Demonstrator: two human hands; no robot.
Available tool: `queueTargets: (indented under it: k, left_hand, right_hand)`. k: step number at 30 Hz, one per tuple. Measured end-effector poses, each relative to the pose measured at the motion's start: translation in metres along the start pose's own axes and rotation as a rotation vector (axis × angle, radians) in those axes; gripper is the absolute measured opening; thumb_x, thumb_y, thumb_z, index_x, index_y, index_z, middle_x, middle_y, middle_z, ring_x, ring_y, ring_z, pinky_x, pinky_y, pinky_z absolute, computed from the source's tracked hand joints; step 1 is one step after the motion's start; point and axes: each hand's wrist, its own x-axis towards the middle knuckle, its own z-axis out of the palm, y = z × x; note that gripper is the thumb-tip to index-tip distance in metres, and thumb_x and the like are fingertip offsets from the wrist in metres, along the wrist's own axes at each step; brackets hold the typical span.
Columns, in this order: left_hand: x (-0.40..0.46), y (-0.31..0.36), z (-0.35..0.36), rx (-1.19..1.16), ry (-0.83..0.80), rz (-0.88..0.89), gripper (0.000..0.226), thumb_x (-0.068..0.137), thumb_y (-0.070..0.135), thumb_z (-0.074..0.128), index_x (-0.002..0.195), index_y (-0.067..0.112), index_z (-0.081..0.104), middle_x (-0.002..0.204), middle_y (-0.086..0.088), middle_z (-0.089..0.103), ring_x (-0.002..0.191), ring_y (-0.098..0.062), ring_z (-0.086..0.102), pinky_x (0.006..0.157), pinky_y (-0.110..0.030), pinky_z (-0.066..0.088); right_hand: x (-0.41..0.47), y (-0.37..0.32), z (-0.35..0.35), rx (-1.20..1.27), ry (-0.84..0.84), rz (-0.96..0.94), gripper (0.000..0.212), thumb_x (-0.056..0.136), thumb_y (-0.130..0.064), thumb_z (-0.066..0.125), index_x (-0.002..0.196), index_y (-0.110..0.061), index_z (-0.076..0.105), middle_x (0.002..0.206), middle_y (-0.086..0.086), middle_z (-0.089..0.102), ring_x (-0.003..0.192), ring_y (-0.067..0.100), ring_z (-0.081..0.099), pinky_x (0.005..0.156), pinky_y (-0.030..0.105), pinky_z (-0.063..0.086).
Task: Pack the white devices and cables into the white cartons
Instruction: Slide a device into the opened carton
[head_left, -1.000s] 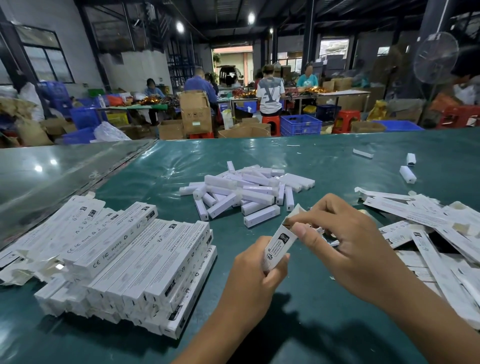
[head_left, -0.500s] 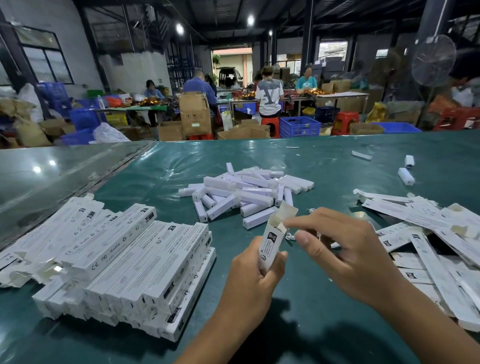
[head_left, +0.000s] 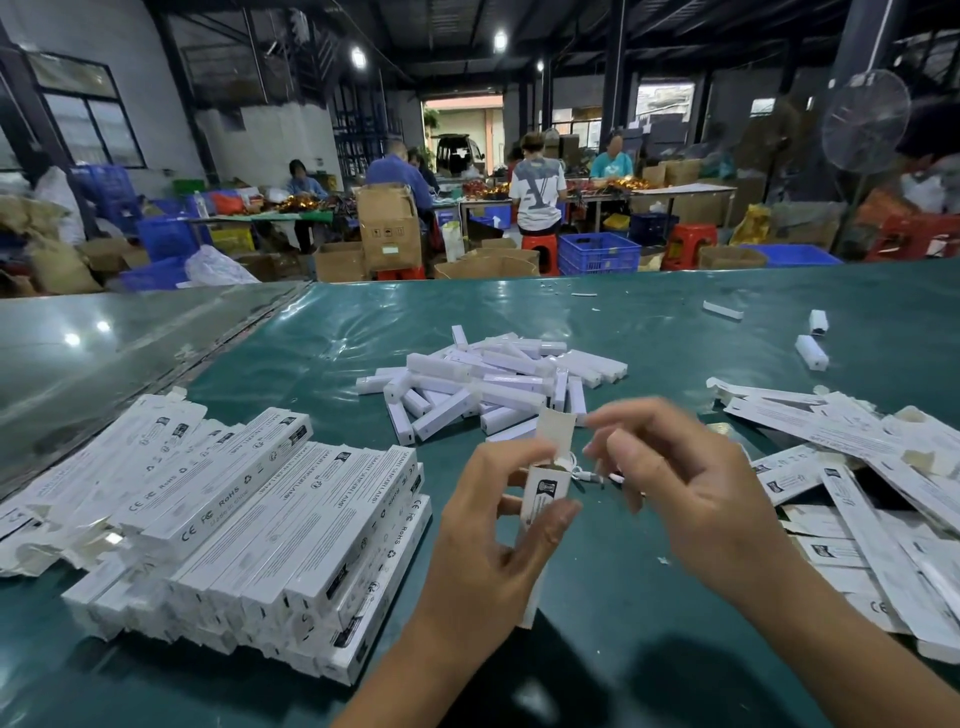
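My left hand (head_left: 488, 525) has its fingers clamped around a slim white carton (head_left: 540, 499), held upright with its top flap open, over the glossy green bench (head_left: 649, 312). My right hand (head_left: 675, 488) pinches a thin white cable (head_left: 584, 474) at the carton's mouth, fingers together on it (the hand is blurred). Beyond lies a loose heap of smooth white bar-shaped devices (head_left: 493, 384). To the left sit stacked, filled cartons (head_left: 249, 530), long cardboard boxes printed "RoHS", "CE" and "FC". To the right, flat cartons (head_left: 857, 467) lie scattered with small black labels too fine to read.
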Motion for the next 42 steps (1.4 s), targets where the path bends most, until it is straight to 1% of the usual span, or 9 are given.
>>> queueTargets:
  k: [3,7,12,21,25,28,33,38,42]
  left_hand:
    - [0.002,0.002,0.003,0.012,0.011,0.078,0.031,0.093,0.037,0.071,0.121,0.031,0.058,0.120,0.011,0.058,0.103,-0.022,0.065,0.073,-0.046,0.058]
    - [-0.001,0.004,0.009,0.017,0.044,0.094,0.042,0.088,0.033,0.077,0.122,0.032,0.053,0.116,0.014,0.059,0.102,-0.016,0.065,0.075,-0.043,0.058]
    - [-0.005,0.006,0.014,-0.033,0.089,0.023,0.057,0.078,0.034,0.082,0.117,0.032,0.040,0.110,0.018,0.063,0.094,-0.010,0.068,0.074,-0.043,0.059]
    - [-0.006,0.008,0.015,0.043,0.078,0.073,0.057,0.084,0.051,0.073,0.127,0.041,0.037,0.121,0.038,0.052,0.103,0.003,0.060,0.077,-0.030,0.058]
    - [-0.006,0.004,0.014,0.072,0.079,0.110,0.060,0.086,0.042,0.075,0.132,0.038,0.037,0.123,0.031,0.055,0.104,-0.001,0.062,0.078,-0.028,0.058]
    - [-0.004,0.002,0.012,0.119,0.055,0.190,0.051,0.091,0.034,0.072,0.132,0.031,0.042,0.124,0.013,0.057,0.103,-0.010,0.064,0.076,-0.034,0.058]
    - [-0.001,-0.003,0.009,0.110,0.046,0.228,0.038,0.094,0.034,0.070,0.125,0.026,0.049,0.116,0.004,0.056,0.097,-0.020,0.065,0.072,-0.040,0.057]
    - [-0.005,0.003,0.011,-0.030,0.067,-0.024,0.042,0.089,0.049,0.072,0.118,0.039,0.042,0.114,0.015,0.063,0.099,-0.020,0.068,0.074,-0.047,0.059]
    - [-0.006,-0.002,0.006,-0.017,-0.140,-0.128,0.055,0.084,0.046,0.076,0.121,0.044,0.035,0.108,0.011,0.065,0.088,-0.016,0.068,0.072,-0.041,0.059]
  right_hand:
    - [0.004,-0.002,0.000,0.165,0.010,0.155,0.029,0.095,-0.035,0.052,0.111,-0.023,0.073,0.100,0.001,0.075,0.092,0.019,0.068,0.067,0.026,0.056]
    - [-0.001,-0.008,0.004,0.133,-0.166,0.092,0.029,0.099,-0.041,0.051,0.106,-0.031,0.078,0.098,-0.005,0.077,0.090,0.009,0.070,0.079,0.017,0.052]
    - [-0.003,-0.010,0.007,0.025,-0.081,0.001,0.011,0.090,-0.037,0.071,0.092,-0.031,0.080,0.091,-0.011,0.078,0.082,0.007,0.072,0.073,0.013,0.051]
    - [-0.006,-0.011,0.010,-0.107,0.012,-0.101,0.011,0.093,-0.039,0.067,0.096,-0.034,0.076,0.088,-0.016,0.076,0.077,0.007,0.071,0.067,0.012,0.049]
    - [-0.007,-0.010,0.012,-0.128,0.010,-0.129,0.011,0.092,-0.030,0.070,0.096,-0.038,0.077,0.094,-0.020,0.075,0.086,0.006,0.071,0.069,0.016,0.052]
    - [-0.007,-0.007,0.013,-0.252,0.024,-0.234,0.014,0.097,-0.024,0.065,0.103,-0.027,0.077,0.103,-0.019,0.075,0.099,0.007,0.071,0.078,0.022,0.054]
    - [-0.008,-0.004,0.008,-0.256,0.058,-0.260,0.025,0.098,-0.027,0.052,0.108,-0.018,0.074,0.108,-0.015,0.073,0.101,0.006,0.069,0.081,0.016,0.049]
    - [-0.008,-0.001,0.007,-0.324,-0.023,-0.420,0.025,0.094,-0.018,0.057,0.104,-0.006,0.076,0.114,0.004,0.072,0.107,0.013,0.069,0.090,0.018,0.050]
    - [-0.008,0.007,0.009,-0.280,-0.011,-0.336,0.012,0.090,-0.028,0.069,0.101,-0.023,0.068,0.110,-0.011,0.072,0.095,0.008,0.070,0.079,0.016,0.053]
